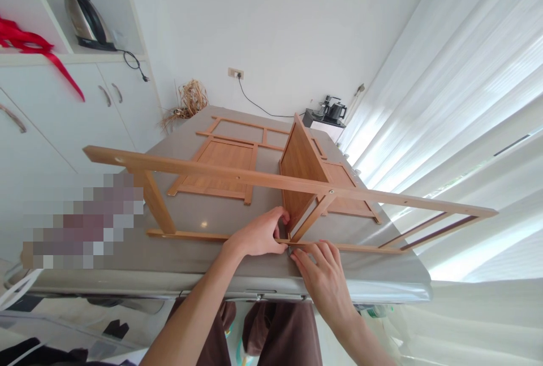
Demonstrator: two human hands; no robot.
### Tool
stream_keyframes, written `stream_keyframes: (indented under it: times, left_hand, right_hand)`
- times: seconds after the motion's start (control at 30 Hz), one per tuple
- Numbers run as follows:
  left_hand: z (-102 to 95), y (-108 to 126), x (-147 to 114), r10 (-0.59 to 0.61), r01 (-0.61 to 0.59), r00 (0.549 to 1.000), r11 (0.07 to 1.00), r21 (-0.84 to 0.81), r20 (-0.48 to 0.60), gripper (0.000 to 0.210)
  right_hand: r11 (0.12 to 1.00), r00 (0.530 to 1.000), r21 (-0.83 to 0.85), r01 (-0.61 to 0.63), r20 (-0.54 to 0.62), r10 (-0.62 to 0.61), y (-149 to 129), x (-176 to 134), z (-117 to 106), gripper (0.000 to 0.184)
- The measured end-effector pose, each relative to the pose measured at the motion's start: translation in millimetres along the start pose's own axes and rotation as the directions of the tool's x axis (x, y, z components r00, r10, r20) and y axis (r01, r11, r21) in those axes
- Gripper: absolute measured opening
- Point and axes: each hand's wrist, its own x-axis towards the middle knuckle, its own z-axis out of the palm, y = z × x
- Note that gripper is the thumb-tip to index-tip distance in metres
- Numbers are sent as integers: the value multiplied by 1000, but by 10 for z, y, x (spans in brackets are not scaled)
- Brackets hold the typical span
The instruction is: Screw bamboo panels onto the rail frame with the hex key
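Note:
A wooden side frame stands on edge along the near side of the table, its lower rail resting close to the tabletop. At its crossbar a wooden shelf panel meets it, upright and running away from me. My left hand curls around the lower rail by this joint, thumb and fingers closed on it. On the near side of the same joint, my right hand pinches with thumb and forefinger. A small metal-looking piece shows at its fingertips; its kind is too small to make out.
Farther back on the grey table lie a slatted panel, an open wooden frame and another panel. A stand with a black kettle is behind. White curtains hang at right, cabinets at left.

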Motion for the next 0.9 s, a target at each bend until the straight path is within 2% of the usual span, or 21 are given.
stream_keyframes:
  times: [0.27, 0.53, 0.9]
  left_hand:
    - [6, 6, 3, -2, 2, 1000, 1000, 1, 4, 46]
    - [4, 1, 3, -5, 5, 1000, 1000, 4, 6, 46]
    - [14, -10, 14, -5, 5, 1000, 1000, -14, 5, 46]
  right_hand:
    - [990, 999, 134, -41, 41, 35, 23, 12, 1, 18]
    - [977, 998, 213, -4, 61, -9, 23, -31, -32, 19]
    - [991, 999, 136, -18, 51, 11, 42, -52, 34, 22]
